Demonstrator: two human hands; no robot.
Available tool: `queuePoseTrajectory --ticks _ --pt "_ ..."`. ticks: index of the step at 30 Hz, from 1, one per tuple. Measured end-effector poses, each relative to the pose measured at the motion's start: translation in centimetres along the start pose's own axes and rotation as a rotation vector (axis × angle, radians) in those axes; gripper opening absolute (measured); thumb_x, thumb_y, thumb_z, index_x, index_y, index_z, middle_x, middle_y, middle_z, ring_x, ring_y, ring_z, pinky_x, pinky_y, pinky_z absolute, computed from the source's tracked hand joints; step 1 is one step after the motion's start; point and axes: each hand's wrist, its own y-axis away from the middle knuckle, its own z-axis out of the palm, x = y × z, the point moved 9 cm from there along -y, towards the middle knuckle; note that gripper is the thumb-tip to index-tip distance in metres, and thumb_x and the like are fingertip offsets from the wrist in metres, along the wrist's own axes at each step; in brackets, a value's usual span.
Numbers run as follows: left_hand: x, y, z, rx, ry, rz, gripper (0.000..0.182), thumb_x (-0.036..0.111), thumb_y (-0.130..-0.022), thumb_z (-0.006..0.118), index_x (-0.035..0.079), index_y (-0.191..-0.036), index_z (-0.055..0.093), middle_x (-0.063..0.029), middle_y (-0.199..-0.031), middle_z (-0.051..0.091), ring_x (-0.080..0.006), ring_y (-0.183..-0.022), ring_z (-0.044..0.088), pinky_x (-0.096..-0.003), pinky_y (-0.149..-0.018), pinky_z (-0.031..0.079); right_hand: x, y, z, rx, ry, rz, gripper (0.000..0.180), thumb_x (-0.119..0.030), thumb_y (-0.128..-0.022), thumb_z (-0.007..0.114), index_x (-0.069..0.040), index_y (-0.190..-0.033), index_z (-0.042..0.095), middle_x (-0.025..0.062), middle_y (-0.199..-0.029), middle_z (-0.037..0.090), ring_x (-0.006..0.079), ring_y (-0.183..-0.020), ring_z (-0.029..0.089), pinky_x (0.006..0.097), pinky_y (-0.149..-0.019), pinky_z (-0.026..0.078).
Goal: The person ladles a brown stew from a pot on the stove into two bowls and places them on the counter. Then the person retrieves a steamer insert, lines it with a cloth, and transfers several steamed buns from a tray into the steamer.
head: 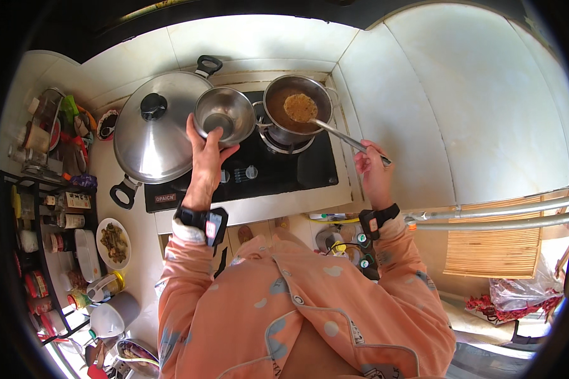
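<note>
My left hand grips a stainless steel bowl by its near rim, thumb inside and fingers under it. The bowl is tilted towards me and looks bare inside. Between the fingers of my right hand is the metal handle of a ladle. Its round head, full of a brown, grainy food, is over a steel pot on the right burner. Brown liquid fills part of the pot. Whether the ladle head touches the liquid, I cannot tell.
A large lidded wok covers the left of the black gas hob. On the left counter are a plate of cooked food, a plastic jug and a black rack of jars. Tiled wall and metal pipes stand right.
</note>
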Motion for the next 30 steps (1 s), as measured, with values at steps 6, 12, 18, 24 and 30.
queuePoseTrajectory --ticks 6,12,18,24,30 --pt "-1.8 -4.9 2.2 0.231 -0.334 -0.004 0.097 0.021 -0.081 0.067 0.028 -0.155 0.004 -0.0225 -0.14 0.019 -0.0386 -0.118 0.047 -0.042 -0.08 0.059 -0.2 -0.6 -1.1 0.001 -0.018 -0.003 0.024 -0.016 -0.095 0.056 0.003 -0.107 0.065 0.0117 -0.072 0.066 0.0124 -0.052 0.053 0.0247 -0.048 0.04" --pt "-3.0 -6.8 5.4 0.277 -0.512 0.022 0.101 0.023 -0.081 0.069 0.028 -0.155 0.0 -0.0268 -0.131 0.023 -0.0356 -0.096 0.057 -0.0406 -0.074 0.058 -6.2 -1.6 -1.1 -0.01 0.02 -0.072 0.024 -0.015 -0.093 0.057 0.004 -0.106 0.065 0.0127 -0.072 0.066 0.0124 -0.051 0.052 0.0253 -0.047 0.039" --pt "-6.6 -7.7 9.5 0.158 -0.444 -0.068 0.103 0.023 -0.081 0.071 0.028 -0.155 0.0 -0.0255 -0.132 0.02 -0.0354 -0.107 0.052 -0.0397 -0.07 0.059 -11.3 -1.2 0.6 -0.061 -0.001 -0.131 0.022 -0.01 -0.093 0.056 0.006 -0.105 0.066 0.0127 -0.071 0.065 0.0112 -0.051 0.052 0.0263 -0.047 0.04" --pt "-10.4 -6.4 13.7 -0.107 0.259 -0.282 0.068 0.006 -0.087 0.061 0.019 -0.143 0.024 -0.0127 -0.13 0.039 -0.0336 -0.119 0.046 -0.0534 -0.082 0.058 -10.7 0.3 2.1 -0.153 0.237 -0.185 0.022 -0.005 -0.093 0.057 0.004 -0.11 0.067 0.0091 -0.077 0.066 0.0114 -0.058 0.055 0.0267 -0.053 0.045" --pt "-10.0 -5.6 13.4 -0.154 0.345 -0.255 0.05 0.008 -0.088 0.059 0.017 -0.132 0.035 -0.0122 -0.126 0.041 -0.0322 -0.116 0.047 -0.0547 -0.087 0.056 -13.1 5.4 6.2 -0.468 0.8 -0.966 0.031 0.009 -0.079 0.062 0.003 -0.109 0.065 0.0115 -0.077 0.062 0.0199 -0.061 0.058 0.0301 -0.056 0.048"
